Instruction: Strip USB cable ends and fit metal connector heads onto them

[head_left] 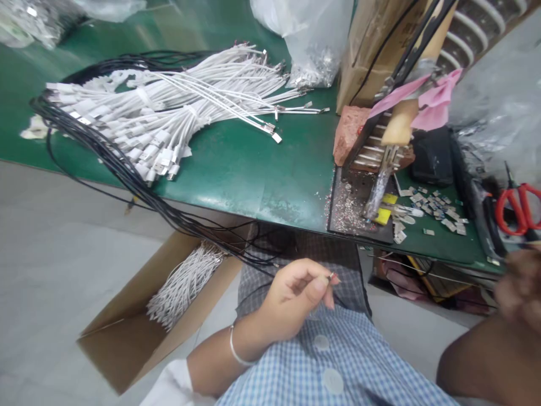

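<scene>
Left hand (296,290) is pinching the small metal plug tip (333,277) of the thin black cables (169,216) between thumb and forefinger, over the lap. Right hand (522,287), at 3 o'clock from it, is showing blurred; cannot tell its grip. Bundle of white USB cables (169,121) is lying on the green table (245,169), at 11 o'clock.

White cables (169,113) heap on the green table (253,169) (red scissors (518,208) far right).
</scene>
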